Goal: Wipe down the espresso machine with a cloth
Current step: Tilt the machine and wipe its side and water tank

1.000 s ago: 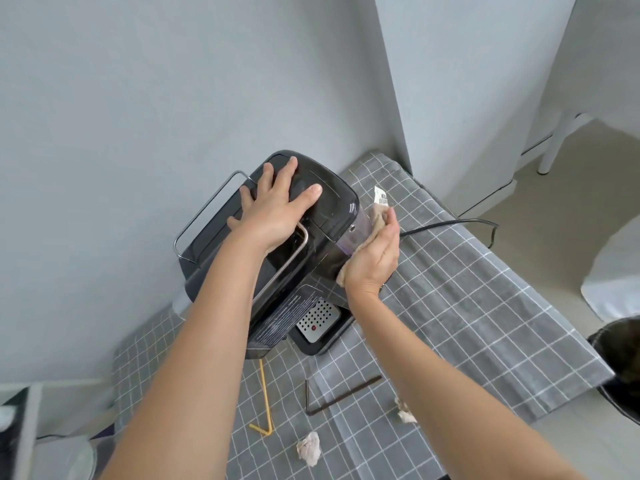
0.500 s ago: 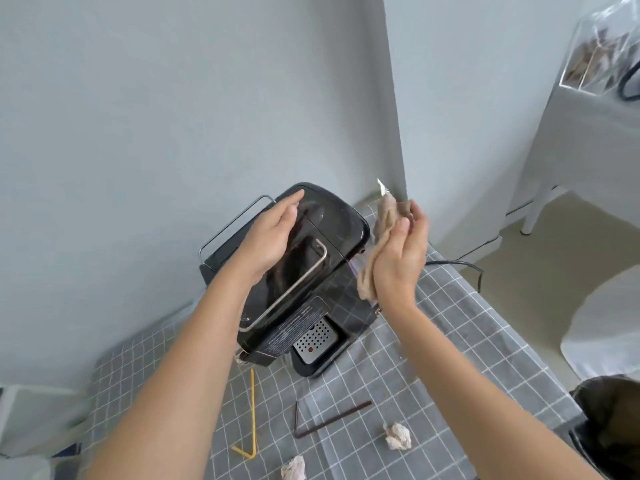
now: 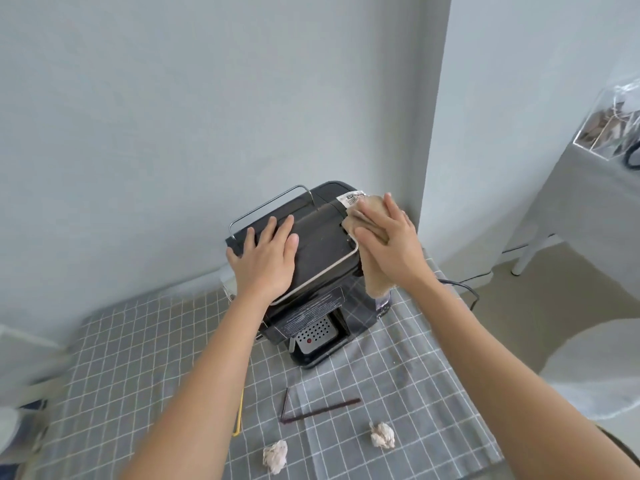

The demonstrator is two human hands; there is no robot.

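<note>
The black espresso machine (image 3: 318,244) stands on a grey checked tablecloth (image 3: 138,358) against the wall, its perforated drip tray facing me. My left hand (image 3: 266,258) lies flat on the left part of its top, fingers spread. My right hand (image 3: 388,237) presses a beige cloth (image 3: 375,282) onto the machine's top right edge. The cloth hangs down the right side, and its white label (image 3: 353,199) lies on the top.
Two crumpled paper balls (image 3: 275,460) (image 3: 382,434), a bent dark stick (image 3: 311,410) and a yellow stick (image 3: 239,417) lie on the cloth in front. A black power cord (image 3: 464,289) runs off to the right. A white table with a clear box (image 3: 609,133) stands at the right.
My right hand has carried the cloth from the machine's right side up onto its top right edge. My left hand slid to the left part of the top.
</note>
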